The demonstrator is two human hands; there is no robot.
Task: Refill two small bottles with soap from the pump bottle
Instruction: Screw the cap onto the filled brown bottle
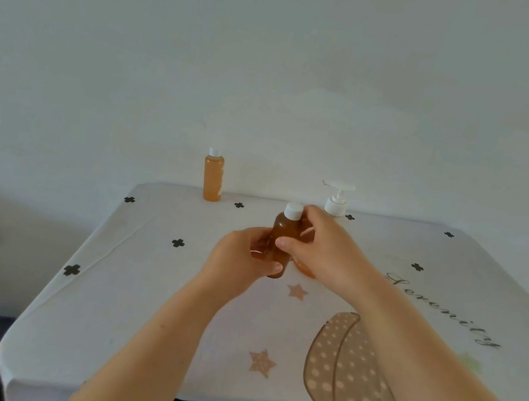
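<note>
One small bottle [284, 228] upright — clasped between left grip [239, 260], right grip [329, 250].

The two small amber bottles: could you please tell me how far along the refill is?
Apparently done: the small amber plastic bottle with white cap at the table's far edge stands closed, looking full. In hand: the left hand and right hand grip a second, darker capped bottle. Left: I cannot tell its fill; the white pump bottle stands behind.

Open tablecloth [145, 285] separates far bottle [213, 178] from pump bottle [336, 204].
</note>
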